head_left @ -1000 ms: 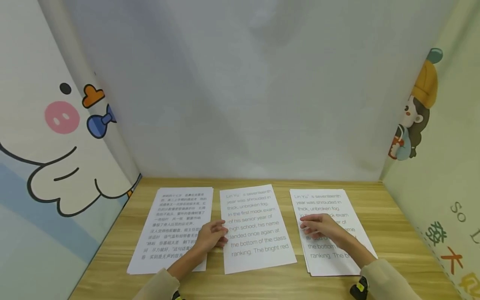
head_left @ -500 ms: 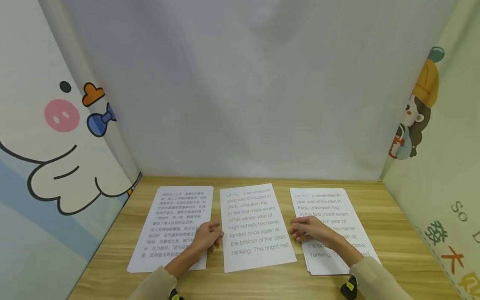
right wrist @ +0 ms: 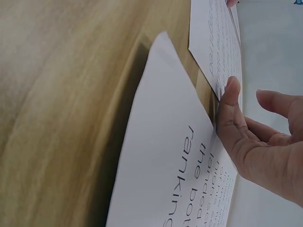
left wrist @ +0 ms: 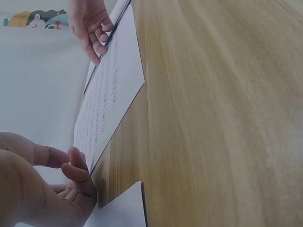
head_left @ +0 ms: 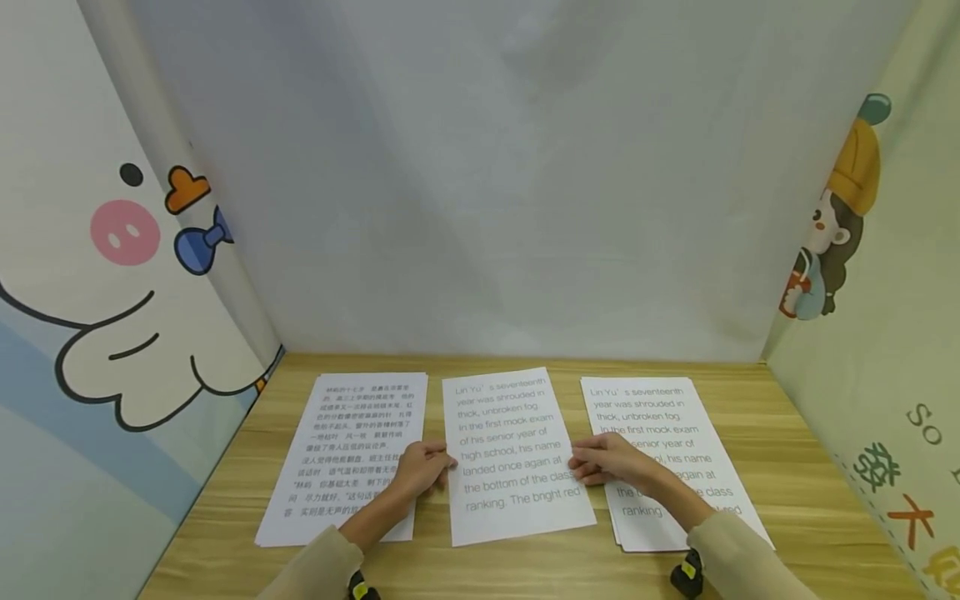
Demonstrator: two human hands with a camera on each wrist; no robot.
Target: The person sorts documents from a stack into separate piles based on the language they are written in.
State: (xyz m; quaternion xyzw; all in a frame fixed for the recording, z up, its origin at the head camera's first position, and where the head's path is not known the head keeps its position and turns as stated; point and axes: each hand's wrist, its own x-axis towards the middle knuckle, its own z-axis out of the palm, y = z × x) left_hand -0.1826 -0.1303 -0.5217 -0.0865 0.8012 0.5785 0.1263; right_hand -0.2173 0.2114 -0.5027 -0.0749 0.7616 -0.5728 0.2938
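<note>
A white sheet of paper (head_left: 510, 467) printed with large English text lies between two stacks of paper. At its left edge is my left hand (head_left: 422, 468), fingers loosely bent; the left wrist view shows this hand (left wrist: 57, 184) with fingertips right by the sheet's edge. My right hand (head_left: 615, 461) reaches over the right stack of printed paper (head_left: 667, 400), fingertips at the middle sheet's right edge. In the right wrist view, thumb and fingers of that hand (right wrist: 265, 142) stand apart. The left stack of printed paper (head_left: 345, 442) carries Chinese text.
All the paper lies on a wood-grain table (head_left: 810, 500). A pale wall (head_left: 480, 183) rises behind the table, with cartoon-printed panels on the left (head_left: 97, 292) and right (head_left: 877, 350). In the right wrist view, the right stack's near corner (right wrist: 161, 49) curls up slightly.
My right hand has moved left, from over the right stack to the middle sheet's right edge. My left hand shifted slightly and stays by the left edge. The papers look unmoved.
</note>
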